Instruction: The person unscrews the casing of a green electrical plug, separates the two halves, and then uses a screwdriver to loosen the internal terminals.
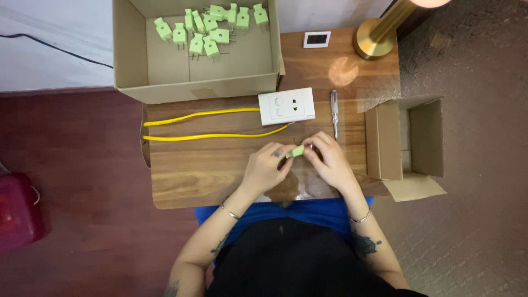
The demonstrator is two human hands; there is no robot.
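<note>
I hold a small green plug (297, 151) between both hands, just above the near middle of the wooden table (181, 176). My left hand (265, 166) pinches its left end with fingertips pressed together on it, and my right hand (329, 160) closes its fingers around the right end. The plug is a pale, light green, short and blocky, lying roughly level between my hands; only a small strip of it shows between my fingers, so I cannot tell how its pins sit.

Just beyond my hands, toward the far side, a white socket plate (286, 106) lies flat on the table, with two yellow wires (203, 125) running from it to the left edge. A screwdriver (334, 111) with a clear handle lies just to the right of the plate, pointing near to far. At the far left stands an open cardboard box (198, 82) holding a scatter of more green plugs (209, 30) of the same pale colour. A smaller cardboard box (404, 140) sits open at the right edge of the table, and a brass lamp base (377, 38) stands at the far right.
</note>
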